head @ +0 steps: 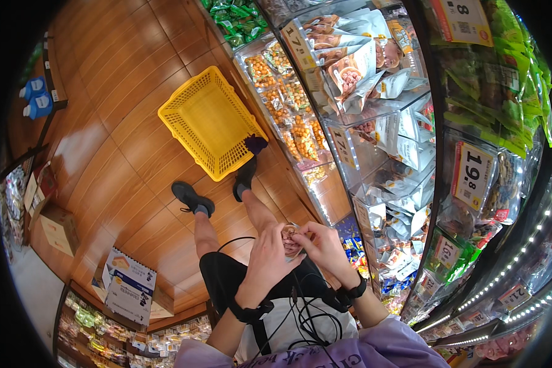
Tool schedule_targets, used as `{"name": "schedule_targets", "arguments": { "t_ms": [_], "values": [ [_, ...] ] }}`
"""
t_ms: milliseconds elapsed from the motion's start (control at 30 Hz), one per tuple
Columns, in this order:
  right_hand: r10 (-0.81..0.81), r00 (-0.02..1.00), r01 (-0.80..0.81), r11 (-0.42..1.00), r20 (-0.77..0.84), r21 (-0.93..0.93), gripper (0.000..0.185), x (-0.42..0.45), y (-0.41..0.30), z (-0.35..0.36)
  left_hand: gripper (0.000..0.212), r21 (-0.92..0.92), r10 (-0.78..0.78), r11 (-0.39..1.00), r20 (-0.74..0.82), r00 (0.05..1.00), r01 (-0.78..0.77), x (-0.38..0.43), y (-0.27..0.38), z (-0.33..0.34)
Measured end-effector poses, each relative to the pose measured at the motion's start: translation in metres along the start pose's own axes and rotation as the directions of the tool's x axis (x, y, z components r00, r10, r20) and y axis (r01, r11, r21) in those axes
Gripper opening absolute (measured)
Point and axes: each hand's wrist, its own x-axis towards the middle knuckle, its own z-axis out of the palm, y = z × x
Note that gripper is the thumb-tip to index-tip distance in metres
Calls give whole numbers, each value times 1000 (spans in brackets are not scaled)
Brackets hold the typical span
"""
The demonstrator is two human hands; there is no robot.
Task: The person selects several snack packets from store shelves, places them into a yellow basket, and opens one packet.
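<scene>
Both my hands are together in front of my lap, on a small snack packet (289, 238) with a reddish-brown picture on it. My left hand (267, 250) has its fingers around the packet's left and lower side. From the right, the thumb and fingers of my right hand (324, 246) pinch its edge. Parts of the packet are hidden behind the fingers. A black band circles each wrist. Below the hands, black cables (310, 322) lie tangled over a white bag (276, 322).
A yellow plastic basket (207, 124) stands on the wooden-look floor ahead of my shoes, with a dark purple item (256, 144) at its corner. Clear shelf bins with snack bags (349, 73) and price tags rise close on my right. Cartons (129, 285) stand at the left.
</scene>
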Motion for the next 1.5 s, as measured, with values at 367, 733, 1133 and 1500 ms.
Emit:
{"name": "schedule_targets", "arguments": {
  "t_ms": [367, 733, 1133, 1500],
  "values": [
    [-537, 806, 338, 763, -250, -551, 11, 18, -21, 8, 33, -872, -9, 177, 462, 887, 456, -13, -40, 26],
    [-451, 885, 329, 785, -119, -525, 16, 17, -8, 11, 42, -804, -184, 324, 463, 867, 499, -12, -28, 28],
    [-302, 937, 346, 867, 173, -358, 15, 17, 6, 7, 41, -677, -200, 590, 406, 892, 440, -20, -33, 14],
    [-141, 921, 149, 989, 364, 7, 22, 32, 27, -12, 37, -423, -261, 856, 141, 955, 296, -20, -45, 24]
  ]
}}
